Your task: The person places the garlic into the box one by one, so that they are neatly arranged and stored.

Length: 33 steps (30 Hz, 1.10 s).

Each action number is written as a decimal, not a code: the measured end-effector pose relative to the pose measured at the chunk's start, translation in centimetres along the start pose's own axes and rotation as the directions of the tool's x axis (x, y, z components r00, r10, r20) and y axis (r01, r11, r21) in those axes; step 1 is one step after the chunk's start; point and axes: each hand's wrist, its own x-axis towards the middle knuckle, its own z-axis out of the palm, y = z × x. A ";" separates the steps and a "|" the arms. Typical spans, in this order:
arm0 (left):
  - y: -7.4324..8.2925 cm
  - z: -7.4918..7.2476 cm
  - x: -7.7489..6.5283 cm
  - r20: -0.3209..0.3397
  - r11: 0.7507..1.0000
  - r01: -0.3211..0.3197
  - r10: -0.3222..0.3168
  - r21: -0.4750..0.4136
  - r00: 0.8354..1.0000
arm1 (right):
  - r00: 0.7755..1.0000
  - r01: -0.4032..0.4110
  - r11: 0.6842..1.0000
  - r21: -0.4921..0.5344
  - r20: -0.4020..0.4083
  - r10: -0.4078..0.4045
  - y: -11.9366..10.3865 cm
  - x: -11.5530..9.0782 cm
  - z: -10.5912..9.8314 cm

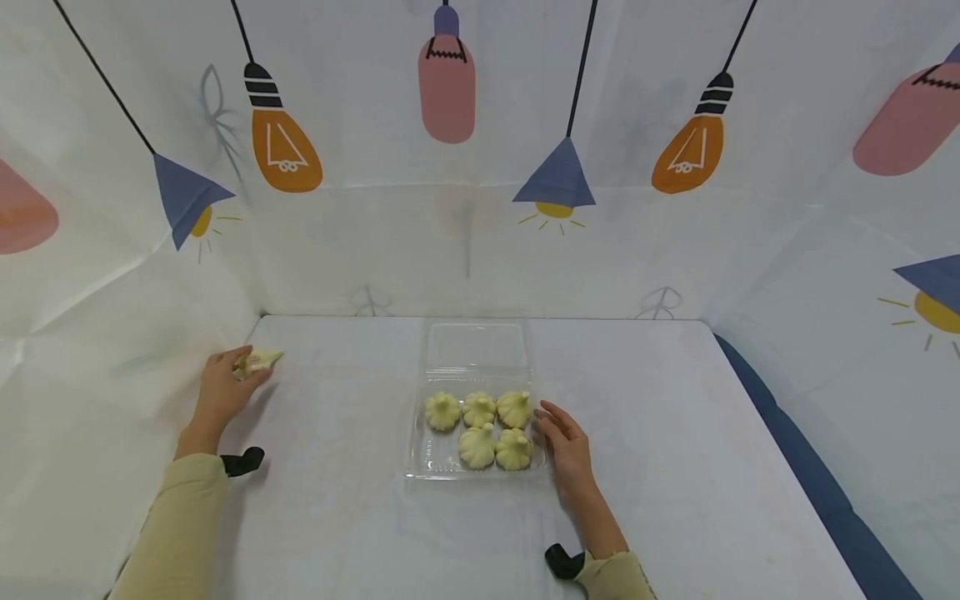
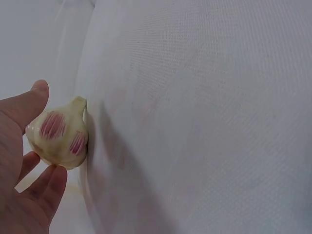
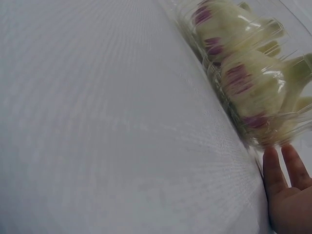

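Note:
At the table's far left, my left hand (image 1: 227, 389) holds a garlic bulb (image 1: 257, 362) between thumb and fingers. The left wrist view shows this bulb (image 2: 59, 134) as cream with purple streaks, its short stem pointing at the tabletop's far side. A clear plastic clamshell box (image 1: 435, 467) lies with its lid (image 1: 477, 343) folded back, and several garlic bulbs (image 1: 477, 447) sit in two rows inside. Beside the box's right wall is my right hand (image 1: 566, 450), fingers extended. In the right wrist view its fingertips (image 3: 274, 158) touch the box's corner.
The box stands mid-table on a white tabletop (image 1: 337, 517). Behind and around the table hangs a white cloth (image 1: 360, 242) printed with lamps and bulbs. Dark blue fabric (image 1: 810, 467) runs along the right edge. The box's front left compartment space holds no bulb.

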 end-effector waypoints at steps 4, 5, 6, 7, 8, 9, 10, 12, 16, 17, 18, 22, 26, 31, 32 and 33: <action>0.0 0.2 0.0 -0.038 1.000 -0.021 0.021 -0.014 0.999 | 1.000 -0.017 1.000 -0.001 -0.003 0.017 -0.2 -0.1 0.1; 0.0 0.3 0.1 -0.047 1.000 -0.023 0.022 -0.018 0.999 | 1.000 -0.019 1.000 -0.003 -0.003 0.019 -0.2 -0.1 0.1; -0.1 0.4 0.1 -0.051 0.999 -0.020 0.019 -0.026 0.999 | 1.000 -0.021 1.000 -0.004 -0.003 0.021 -0.2 -0.1 0.1; -0.1 0.5 0.2 -0.052 0.999 -0.015 0.013 -0.032 0.999 | 1.000 -0.023 1.000 0.002 -0.003 0.023 -0.2 -0.1 0.1; -0.2 0.7 0.2 -0.053 0.999 -0.008 0.006 -0.039 0.999 | 1.000 -0.024 1.000 0.002 -0.002 0.024 -0.2 -0.1 0.1; -0.2 0.7 0.2 -0.053 0.999 0.000 -0.003 -0.046 0.999 | 1.000 -0.022 1.000 0.002 -0.001 0.022 -0.2 -0.1 0.1; -0.2 0.8 0.2 -0.054 0.998 0.005 -0.008 -0.058 0.999 | 1.000 -0.022 1.000 0.004 0.000 0.022 -0.2 -0.1 0.1; -0.3 0.9 0.2 -0.054 0.997 0.002 -0.007 -0.081 0.999 | 1.000 -0.022 1.000 0.006 0.001 0.022 -0.3 -0.1 0.1; -0.1 1.0 0.2 -0.049 0.993 0.000 -0.006 -0.115 0.999 | 1.000 -0.025 1.000 0.008 0.000 0.025 -0.3 -0.1 0.1; -0.1 1.1 0.2 -0.045 0.993 0.009 -0.014 -0.120 0.999 | 1.000 -0.025 1.000 0.010 -0.001 0.025 -0.3 -0.1 0.1; -0.1 1.1 0.1 -0.040 0.992 0.024 -0.029 -0.124 0.999 | 1.000 -0.024 1.000 0.012 -0.002 0.024 -0.3 -0.1 0.1; -0.1 1.4 0.0 -0.032 0.989 0.059 -0.064 -0.135 0.997 | 1.000 -0.018 1.000 0.013 0.001 0.018 -0.2 -0.1 0.1; -0.1 1.6 -0.3 -0.036 0.989 0.051 -0.056 -0.140 0.998 | 1.000 -0.022 1.000 0.016 0.001 0.022 -0.1 0.0 0.1; 0.0 1.6 -0.8 -0.040 0.985 0.095 -0.102 -0.146 0.994 | 1.000 -0.022 0.999 0.023 0.001 0.022 0.0 0.0 0.1; 0.0 1.6 -0.9 -0.037 0.983 0.110 -0.117 -0.149 0.992 | 1.000 -0.023 0.999 0.027 -0.001 0.023 0.0 0.1 0.0; 0.0 1.6 -1.0 -0.035 0.981 0.124 -0.130 -0.149 0.991 | 1.000 -0.023 0.999 0.027 0.000 0.023 0.0 0.1 0.0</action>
